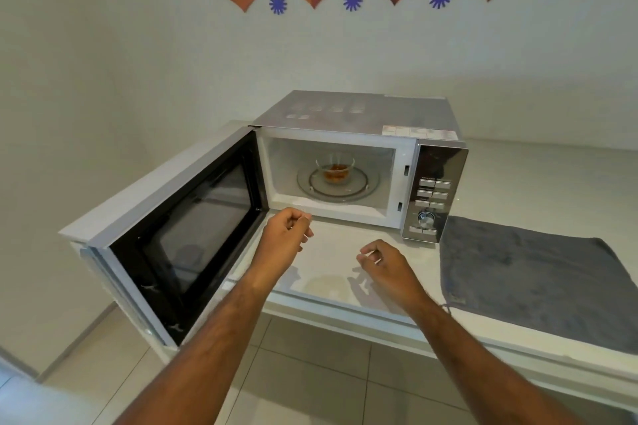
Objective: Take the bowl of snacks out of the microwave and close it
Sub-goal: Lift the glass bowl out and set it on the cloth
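Observation:
A silver microwave (pixel 362 114) stands on the white counter with its door (pixel 193 235) swung wide open to the left. Inside, a clear glass bowl (pixel 335 169) holding orange-brown snacks rests in the middle of the glass turntable (pixel 359 188). My left hand (pixel 284 235) hovers just in front of the cavity's lower left corner, fingers loosely curled, holding nothing. My right hand (pixel 385 260) floats above the counter in front of the microwave, fingers also loosely curled and empty. Both hands are outside the cavity, apart from the bowl.
A grey cloth (pixel 538 279) lies flat on the counter (pixel 535 176) to the right of the microwave. The control panel (pixel 431 197) with buttons and a dial is on the microwave's right side. Walls close in behind and at left. Tiled floor lies below the counter edge.

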